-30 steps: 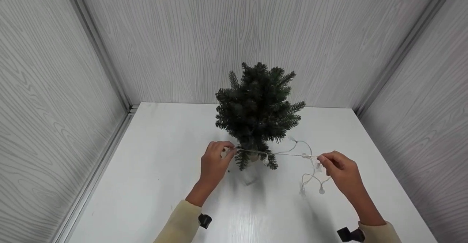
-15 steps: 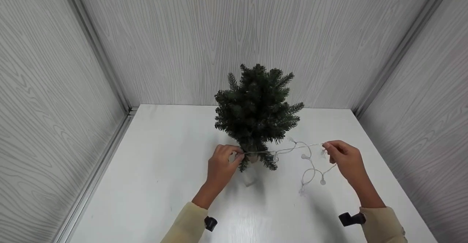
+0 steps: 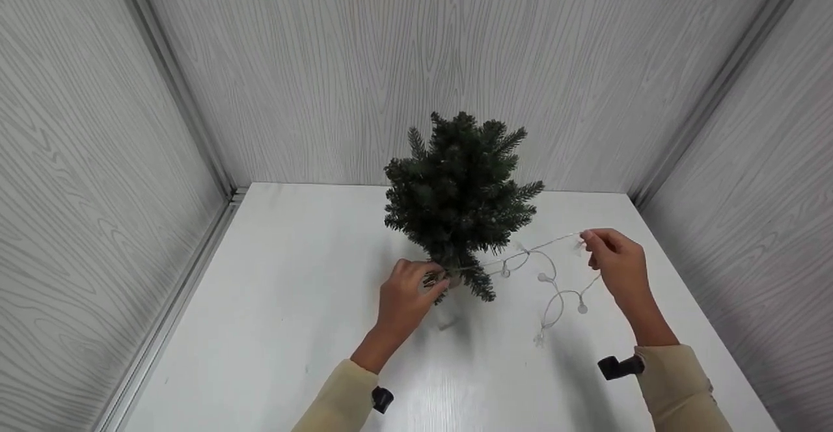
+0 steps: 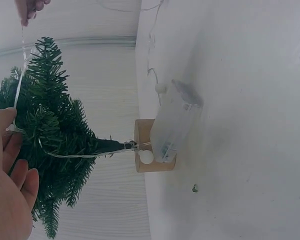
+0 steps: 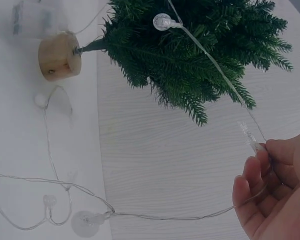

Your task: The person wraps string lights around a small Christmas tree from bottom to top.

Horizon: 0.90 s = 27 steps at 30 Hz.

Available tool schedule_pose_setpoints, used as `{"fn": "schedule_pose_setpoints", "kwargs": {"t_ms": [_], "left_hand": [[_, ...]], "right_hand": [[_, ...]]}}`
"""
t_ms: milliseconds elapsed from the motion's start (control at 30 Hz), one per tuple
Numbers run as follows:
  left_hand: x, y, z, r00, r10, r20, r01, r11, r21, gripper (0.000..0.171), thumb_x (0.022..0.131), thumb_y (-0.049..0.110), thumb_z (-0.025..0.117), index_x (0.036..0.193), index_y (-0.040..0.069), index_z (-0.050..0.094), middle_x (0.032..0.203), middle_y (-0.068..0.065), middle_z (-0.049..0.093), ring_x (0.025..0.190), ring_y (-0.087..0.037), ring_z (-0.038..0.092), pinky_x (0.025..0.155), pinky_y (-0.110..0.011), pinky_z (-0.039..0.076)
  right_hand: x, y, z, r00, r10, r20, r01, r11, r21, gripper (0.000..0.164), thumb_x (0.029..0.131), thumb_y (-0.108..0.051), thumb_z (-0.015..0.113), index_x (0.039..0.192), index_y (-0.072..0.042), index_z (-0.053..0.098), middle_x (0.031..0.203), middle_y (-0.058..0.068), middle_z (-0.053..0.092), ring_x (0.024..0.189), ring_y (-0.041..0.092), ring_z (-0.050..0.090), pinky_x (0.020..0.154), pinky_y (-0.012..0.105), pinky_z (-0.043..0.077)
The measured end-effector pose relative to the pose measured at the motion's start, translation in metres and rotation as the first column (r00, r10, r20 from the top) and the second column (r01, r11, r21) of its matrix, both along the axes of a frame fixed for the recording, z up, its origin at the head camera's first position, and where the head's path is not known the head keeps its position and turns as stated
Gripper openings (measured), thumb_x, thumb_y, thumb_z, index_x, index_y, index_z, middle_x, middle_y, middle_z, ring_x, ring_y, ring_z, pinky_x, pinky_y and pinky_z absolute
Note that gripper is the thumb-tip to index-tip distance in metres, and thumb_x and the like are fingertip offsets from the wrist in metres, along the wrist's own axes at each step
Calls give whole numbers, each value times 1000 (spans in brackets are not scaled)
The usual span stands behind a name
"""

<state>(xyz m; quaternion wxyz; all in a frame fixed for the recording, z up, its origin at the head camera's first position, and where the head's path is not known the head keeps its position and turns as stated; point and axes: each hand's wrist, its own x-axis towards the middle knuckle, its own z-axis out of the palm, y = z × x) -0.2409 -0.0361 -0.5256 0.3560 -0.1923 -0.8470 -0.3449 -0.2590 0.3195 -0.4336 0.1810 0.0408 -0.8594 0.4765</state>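
Note:
A small artificial Christmas tree (image 3: 459,185) stands upright on a round wooden base (image 5: 60,57). My left hand (image 3: 409,294) is at its lower front branches and pinches the clear wire of a string of lights (image 4: 20,90) between thumb and fingers. Off to the right, my right hand (image 3: 615,259) pinches the same string, and the stretch between the hands runs straight across the front of the tree. One clear round bulb (image 5: 163,21) hangs on that stretch. From the right hand the rest of the string droops in loops, with bulbs such as the large one (image 5: 86,223).
A clear battery box (image 4: 175,120) lies on the white table (image 3: 293,256) against the wooden base, with wire leading from it up to the tree. A pale wood-grain panel (image 3: 312,81) rises behind the tree, and side panels enclose the table.
The right hand has moved farther away over the table and slightly right, so the taut wire now slopes up to the right. The left hand has shifted right, in against the lower branches.

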Motion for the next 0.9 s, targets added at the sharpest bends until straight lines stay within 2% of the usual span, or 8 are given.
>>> {"fn": "schedule_pose_setpoints", "kwargs": {"t_ms": [267, 500, 600, 733, 833, 900], "left_hand": [[2, 0, -1, 997, -25, -68, 22, 999, -49, 31, 81, 35, 85, 105, 18, 76, 103, 3, 74, 91, -17, 61, 60, -30, 55], [4, 2, 0, 987, -41, -156, 12, 983, -185, 22, 86, 31, 81, 102, 17, 79, 104, 4, 76, 90, -17, 60, 73, -31, 55], [4, 4, 1, 980, -40, -193, -5, 974, -228, 17, 86, 26, 82, 100, 17, 80, 103, 5, 77, 90, -18, 60, 77, -33, 54], [5, 6, 2, 978, -18, -208, -32, 971, -237, 15, 86, 24, 81, 99, 17, 80, 103, 5, 77, 92, -19, 60, 78, -36, 53], [8, 9, 2, 967, 3, -254, -74, 960, -269, 15, 89, 24, 79, 102, 16, 80, 104, 4, 77, 93, -20, 60, 77, -37, 52], [11, 13, 3, 947, 7, -321, -110, 946, -305, 16, 90, 23, 78, 104, 16, 80, 105, 3, 77, 91, -21, 62, 74, -36, 52]], "right_hand": [[-7, -11, 5, 1000, -26, -6, 26, 999, -21, 33, 103, -33, 60, 112, -3, 71, 85, -6, 62, 70, 10, 59, 63, 18, 51], [2, -33, 13, 1000, 8, 16, -9, 999, 36, 28, 105, -22, 57, 114, 1, 71, 86, -3, 63, 68, 15, 58, 59, 19, 49], [3, -36, 15, 1000, 1, 6, -1, 1000, 19, 29, 105, -23, 57, 114, 1, 71, 86, -6, 63, 68, 14, 58, 59, 19, 49], [-4, -35, 12, 999, -33, -32, 32, 999, -27, 29, 105, -26, 58, 115, -2, 71, 87, -10, 64, 69, 12, 58, 60, 17, 49], [0, -40, 15, 999, -14, -43, 13, 999, -42, 28, 105, -23, 57, 115, -1, 70, 88, -10, 65, 69, 15, 59, 59, 18, 49], [7, -46, 19, 999, 17, -34, -18, 999, -42, 27, 105, -20, 57, 117, 2, 69, 90, -9, 66, 69, 18, 60, 59, 19, 49]]}}
